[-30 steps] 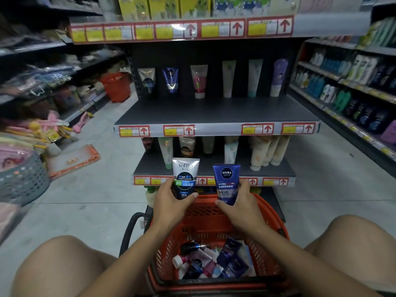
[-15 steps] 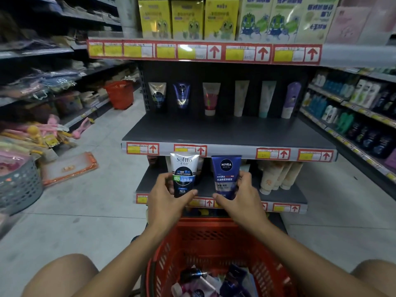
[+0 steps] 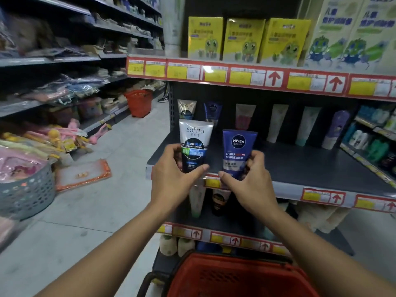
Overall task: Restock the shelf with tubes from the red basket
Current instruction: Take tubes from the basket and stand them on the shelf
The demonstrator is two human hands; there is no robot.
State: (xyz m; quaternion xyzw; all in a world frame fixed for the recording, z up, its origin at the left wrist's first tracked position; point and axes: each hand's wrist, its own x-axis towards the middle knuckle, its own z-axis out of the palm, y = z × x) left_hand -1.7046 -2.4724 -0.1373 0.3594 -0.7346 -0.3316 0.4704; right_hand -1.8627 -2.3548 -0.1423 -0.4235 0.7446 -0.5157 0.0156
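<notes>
1. Both tubes are held low on the body, cap end down, over the front lip of the dark shelf (image 3: 300, 163) at mid-frame. I judge a loose pinch could let one slide down toward the red basket (image 3: 240, 277) at the bottom edge.
2. Set too near the lip, a tube standing on its narrow cap could topple forward; the tubes lined up along the back (image 3: 276, 123) may also be knocked if the hands reach in together.
3. The left hand (image 3: 171, 181) has its fingers (image 3: 171, 150) and thumb curled round the white-and-black tube (image 3: 195, 144), clamped on it.
4. The right hand (image 3: 250, 185) pinches the blue tube (image 3: 238, 153) between thumb and curled fingers (image 3: 256, 157), just right of the first, the two tubes apart.
</notes>
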